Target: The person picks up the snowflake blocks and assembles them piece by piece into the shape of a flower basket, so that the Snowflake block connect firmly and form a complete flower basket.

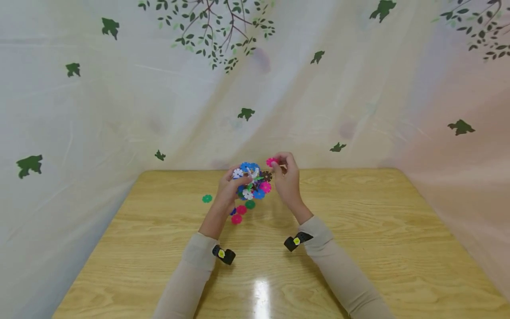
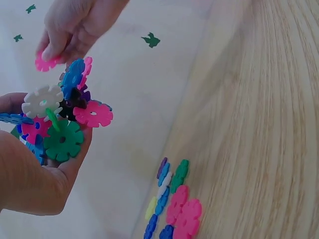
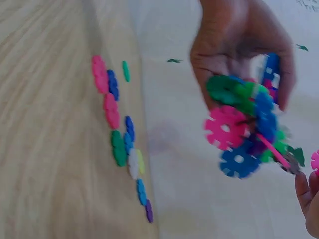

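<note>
My left hand (image 1: 228,188) holds up a ball-like cluster of interlocked plastic flower discs (image 1: 259,193) above the table, its thumb lying across the near side. Blue, white, pink, green, brown and purple discs make up the cluster. To its upper right, my right hand (image 1: 288,179) pinches a single pink flower disc (image 1: 271,162) between thumb and fingers. In the left wrist view that pink disc (image 2: 45,63) is just beyond the cluster (image 2: 64,140); whether they touch is hard to tell. The left palm (image 2: 40,174) supports the cluster from below.
Loose flower discs lie flat on the wooden table (image 1: 358,248): pink ones (image 1: 237,219), a green one (image 1: 249,204) and, farther left, another green one (image 1: 207,198). The right wrist view shows more in a line, including a white disc (image 3: 132,164). A leaf-print curtain (image 1: 295,110) hangs behind.
</note>
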`<state>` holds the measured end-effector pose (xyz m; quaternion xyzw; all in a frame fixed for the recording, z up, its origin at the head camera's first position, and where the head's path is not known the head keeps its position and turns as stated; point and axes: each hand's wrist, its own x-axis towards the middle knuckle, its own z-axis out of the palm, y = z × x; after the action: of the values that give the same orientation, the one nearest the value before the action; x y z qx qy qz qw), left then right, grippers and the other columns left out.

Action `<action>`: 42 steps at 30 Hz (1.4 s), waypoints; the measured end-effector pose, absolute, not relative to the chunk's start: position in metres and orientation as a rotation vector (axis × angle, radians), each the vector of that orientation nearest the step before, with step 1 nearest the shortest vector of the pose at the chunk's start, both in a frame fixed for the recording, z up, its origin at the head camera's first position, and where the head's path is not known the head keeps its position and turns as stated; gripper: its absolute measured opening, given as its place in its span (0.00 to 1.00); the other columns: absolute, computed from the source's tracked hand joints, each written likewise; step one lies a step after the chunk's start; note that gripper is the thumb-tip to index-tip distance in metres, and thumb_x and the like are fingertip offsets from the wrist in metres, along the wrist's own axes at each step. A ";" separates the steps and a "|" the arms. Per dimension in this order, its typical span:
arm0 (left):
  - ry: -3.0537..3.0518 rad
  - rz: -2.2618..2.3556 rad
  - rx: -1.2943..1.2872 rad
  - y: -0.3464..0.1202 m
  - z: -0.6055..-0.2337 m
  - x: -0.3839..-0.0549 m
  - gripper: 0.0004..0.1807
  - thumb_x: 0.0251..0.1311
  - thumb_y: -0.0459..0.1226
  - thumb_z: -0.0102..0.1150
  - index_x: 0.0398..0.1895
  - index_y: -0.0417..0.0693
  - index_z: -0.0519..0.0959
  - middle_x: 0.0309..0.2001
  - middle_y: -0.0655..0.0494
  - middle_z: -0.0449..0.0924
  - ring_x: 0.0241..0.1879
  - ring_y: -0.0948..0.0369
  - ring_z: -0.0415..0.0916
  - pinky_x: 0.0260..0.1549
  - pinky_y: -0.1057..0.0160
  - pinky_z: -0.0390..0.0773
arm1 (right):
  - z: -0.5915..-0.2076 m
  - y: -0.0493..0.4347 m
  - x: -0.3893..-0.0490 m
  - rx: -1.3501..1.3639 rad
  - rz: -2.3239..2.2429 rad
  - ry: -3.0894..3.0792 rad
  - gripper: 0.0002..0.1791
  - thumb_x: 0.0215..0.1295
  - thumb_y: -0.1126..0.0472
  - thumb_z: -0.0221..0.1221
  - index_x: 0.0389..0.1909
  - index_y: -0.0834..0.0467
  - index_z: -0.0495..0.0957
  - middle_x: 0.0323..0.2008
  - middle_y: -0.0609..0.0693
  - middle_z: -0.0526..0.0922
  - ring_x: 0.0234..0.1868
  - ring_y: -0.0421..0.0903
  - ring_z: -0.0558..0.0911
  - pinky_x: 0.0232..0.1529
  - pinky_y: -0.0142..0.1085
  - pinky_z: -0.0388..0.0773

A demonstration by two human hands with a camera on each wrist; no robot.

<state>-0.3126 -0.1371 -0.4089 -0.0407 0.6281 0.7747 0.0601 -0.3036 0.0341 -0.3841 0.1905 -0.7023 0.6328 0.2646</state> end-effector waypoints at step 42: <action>2.038 2.235 0.035 -0.140 -0.402 -0.310 0.29 0.57 0.29 0.66 0.64 0.45 0.76 0.59 0.45 0.73 0.52 0.54 0.74 0.39 0.64 0.84 | -0.387 0.047 -0.311 0.713 1.582 -2.051 0.05 0.59 0.79 0.65 0.37 0.75 0.85 0.33 0.70 0.85 0.31 0.65 0.84 0.32 0.26 0.83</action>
<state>-0.3098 -0.1399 -0.4016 0.0116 0.6727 0.7376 0.0581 -0.3114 0.0467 -0.3872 0.2585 -0.7439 0.5736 0.2256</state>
